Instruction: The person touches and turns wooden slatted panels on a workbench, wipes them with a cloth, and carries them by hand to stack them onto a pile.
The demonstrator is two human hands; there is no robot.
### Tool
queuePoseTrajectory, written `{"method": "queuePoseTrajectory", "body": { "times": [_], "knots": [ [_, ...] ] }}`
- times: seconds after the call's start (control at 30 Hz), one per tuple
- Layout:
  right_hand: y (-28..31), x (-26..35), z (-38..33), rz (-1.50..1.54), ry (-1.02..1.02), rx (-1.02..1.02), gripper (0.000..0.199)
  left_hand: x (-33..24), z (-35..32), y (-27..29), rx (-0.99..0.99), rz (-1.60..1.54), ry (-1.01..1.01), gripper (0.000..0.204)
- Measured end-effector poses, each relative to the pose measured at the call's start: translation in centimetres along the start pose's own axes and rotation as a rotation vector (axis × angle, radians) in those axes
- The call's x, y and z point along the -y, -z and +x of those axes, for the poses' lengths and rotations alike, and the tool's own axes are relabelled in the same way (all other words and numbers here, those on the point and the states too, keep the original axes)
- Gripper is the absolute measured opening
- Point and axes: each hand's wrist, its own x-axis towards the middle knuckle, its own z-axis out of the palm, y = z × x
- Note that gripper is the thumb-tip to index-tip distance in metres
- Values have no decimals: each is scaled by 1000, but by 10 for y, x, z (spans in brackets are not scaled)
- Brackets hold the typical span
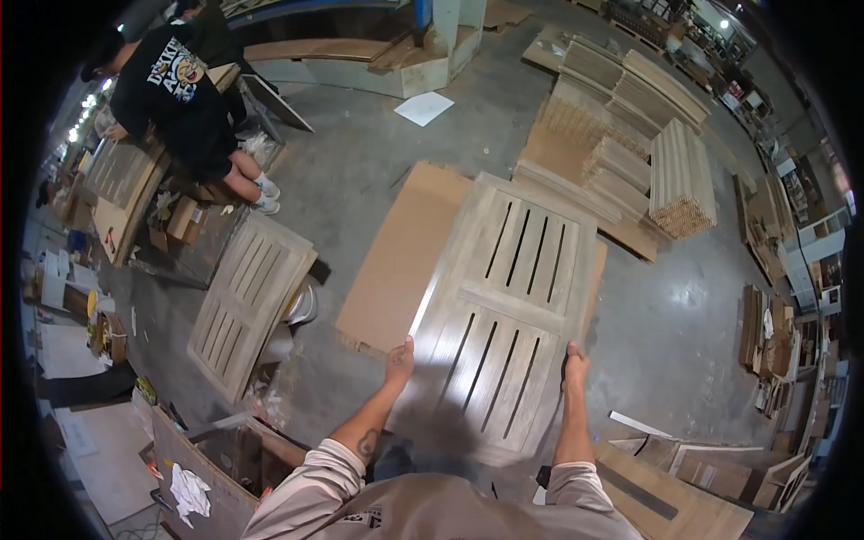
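Observation:
Between my two hands is a large pale wooden slatted panel (515,306), with two rows of dark narrow slots split by a crossbar. My left hand (400,360) is closed round its left edge, and my right hand (574,364) grips the right edge at about the same height. The panel's near end comes close to my body. Its far part lies over a brown cardboard sheet (396,261); whether it touches the sheet I cannot tell. The undersides of the panel and most of my fingers are hidden.
Similar slatted panels (252,301) lean at the left near a white bucket (303,306). Stacked wooden strips (679,175) stand on cardboard at the far right. A person in black (180,99) works at a bench at the far left. White paper (423,108) lies on the concrete floor.

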Motion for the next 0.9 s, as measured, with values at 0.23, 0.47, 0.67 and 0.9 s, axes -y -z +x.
{"method": "queuePoseTrajectory", "body": {
  "times": [0.23, 0.47, 0.67, 0.9],
  "knots": [
    [-19, 7, 25, -183, 49, 23, 43, -3, 36, -23, 103, 183, -24, 61],
    [-40, -34, -26, -716, 177, -50, 64, 129, 25, -38, -47, 472, -90, 61],
    [-16, -80, -30, -660, -46, 127, 45, 106, 4, -33, 627, 281, 108, 62],
    [-50, -72, -33, -797, 144, 102, 44, 92, -2, 17, 581, 299, 86, 75]
  ]
}}
